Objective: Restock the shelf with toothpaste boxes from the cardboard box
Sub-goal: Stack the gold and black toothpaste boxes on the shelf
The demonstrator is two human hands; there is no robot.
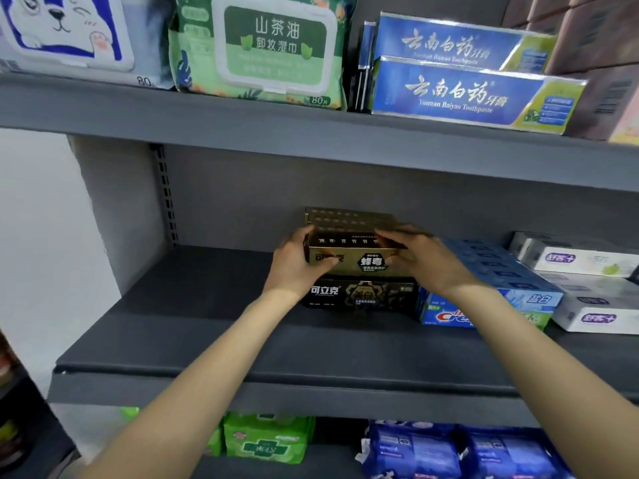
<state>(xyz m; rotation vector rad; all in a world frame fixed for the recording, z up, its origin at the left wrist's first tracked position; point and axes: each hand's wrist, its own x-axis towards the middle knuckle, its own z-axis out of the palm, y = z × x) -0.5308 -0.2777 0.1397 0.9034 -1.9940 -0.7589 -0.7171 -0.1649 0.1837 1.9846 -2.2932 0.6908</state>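
A gold toothpaste box (352, 259) lies on top of a black toothpaste box (359, 295) on the middle grey shelf (207, 340). More gold boxes (345, 217) are stacked behind it. My left hand (297, 267) grips the gold box's left end, thumb across its front. My right hand (415, 259) holds its right end, fingers curled over the top edge. The cardboard box is out of view.
Blue Crest boxes (494, 288) and white toothpaste boxes (587, 285) fill the shelf's right side. Blue Yunnan Baiyao boxes (466, 95) and wet-wipe packs (269, 50) sit on the upper shelf. Green and blue packs (266, 440) lie below. The middle shelf's left part is bare.
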